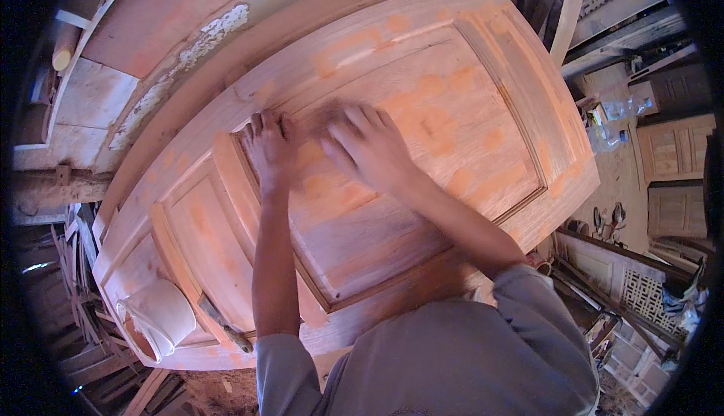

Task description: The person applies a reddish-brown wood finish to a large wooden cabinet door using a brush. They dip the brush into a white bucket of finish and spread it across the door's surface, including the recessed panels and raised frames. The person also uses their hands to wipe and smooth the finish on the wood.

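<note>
a wooden panelled door [437, 144] lies flat in front of the person, spread under both hands, with orange patches over much of its face. the left hand [269, 148] rests near the far left corner of the door's large inset panel [471, 107], its fingers bent and close together; whether they pinch anything, i cannot tell. the right hand [369, 148] is to its right, over the same panel, blurred, its fingers seemingly a little apart; i cannot tell whether something sits beneath them. at the door's near left corner is a white bucket [167, 310], and just beside it, toward the near edge, lies a narrow hand tool [219, 316]. past the door's right end are clear plastic bottles [615, 110] and smaller panelled doors [675, 152]; past the left end, a heap of wood strips [79, 288].
</note>
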Demonstrator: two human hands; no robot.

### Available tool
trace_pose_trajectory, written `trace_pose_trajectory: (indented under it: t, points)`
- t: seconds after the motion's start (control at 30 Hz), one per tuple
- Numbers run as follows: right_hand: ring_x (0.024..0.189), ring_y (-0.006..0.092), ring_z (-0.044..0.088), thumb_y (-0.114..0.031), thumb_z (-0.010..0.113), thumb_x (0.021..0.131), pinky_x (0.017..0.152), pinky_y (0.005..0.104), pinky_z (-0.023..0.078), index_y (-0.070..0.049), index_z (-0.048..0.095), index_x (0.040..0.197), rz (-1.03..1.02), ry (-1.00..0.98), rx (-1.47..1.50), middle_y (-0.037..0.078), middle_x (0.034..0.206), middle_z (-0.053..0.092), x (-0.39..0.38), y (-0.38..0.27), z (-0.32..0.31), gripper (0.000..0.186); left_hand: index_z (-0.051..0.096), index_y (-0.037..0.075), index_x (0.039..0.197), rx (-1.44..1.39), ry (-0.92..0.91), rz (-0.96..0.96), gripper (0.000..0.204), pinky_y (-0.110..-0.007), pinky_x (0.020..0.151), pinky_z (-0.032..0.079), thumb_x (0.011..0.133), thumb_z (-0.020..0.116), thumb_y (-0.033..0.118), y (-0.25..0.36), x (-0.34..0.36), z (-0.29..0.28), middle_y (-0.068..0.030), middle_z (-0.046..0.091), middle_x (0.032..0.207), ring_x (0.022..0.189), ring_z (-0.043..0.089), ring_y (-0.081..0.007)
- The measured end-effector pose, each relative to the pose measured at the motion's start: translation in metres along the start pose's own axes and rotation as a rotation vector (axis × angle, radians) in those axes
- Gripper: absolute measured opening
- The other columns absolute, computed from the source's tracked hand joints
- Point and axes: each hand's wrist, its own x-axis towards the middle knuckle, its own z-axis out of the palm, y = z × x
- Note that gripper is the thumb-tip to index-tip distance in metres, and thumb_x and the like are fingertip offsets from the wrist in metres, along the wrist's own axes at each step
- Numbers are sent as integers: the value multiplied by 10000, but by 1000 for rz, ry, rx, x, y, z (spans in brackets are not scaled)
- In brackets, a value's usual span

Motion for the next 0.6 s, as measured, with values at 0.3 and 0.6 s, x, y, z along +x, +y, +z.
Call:
trace_pose_trajectory:
  t: [0.3, 0.6]
  points:
    - [1041, 284, 591, -263, 651, 852, 928, 426, 460, -61, 643, 1062, 50, 22, -68, 112, 1050, 633, 65, 39, 88, 292, 569, 0, 1001, -52, -13, 45, 189, -558, 855, 429, 954, 541, 180, -1, 2, 3, -218, 594, 1045, 973, 553, -439]
    - [1061, 282, 576, -239, 623, 878, 948, 423, 441, -51, 652, 1073, 70, -49, -59, 108, 1073, 639, 65, 39, 86, 273, 563, -11, 1000, -76, -52, 64, 190, -567, 885, 419, 972, 519, 172, -4, 6, 4, -233, 596, 1023, 983, 545, -450]
